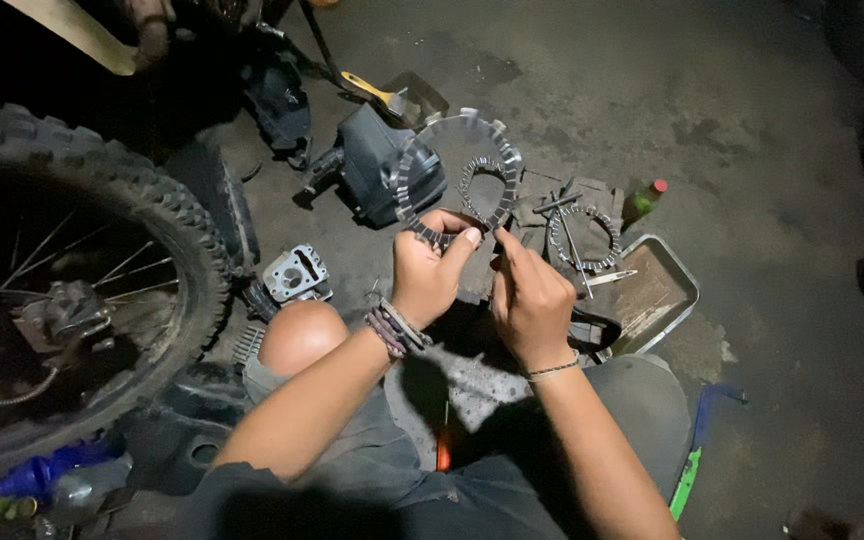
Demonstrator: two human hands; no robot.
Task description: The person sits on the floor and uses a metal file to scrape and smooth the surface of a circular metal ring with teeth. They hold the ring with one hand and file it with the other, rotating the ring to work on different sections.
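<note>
A stack of toothed clutch plates (422, 175) was gripped at its lower edge by the left hand (430, 275), above the floor (752, 150). One ring-shaped plate (489, 192) was pinched by the right hand (530, 298). Teeth were best aligned before seating. A metal tray (667, 290) lay near, rightward.
</note>
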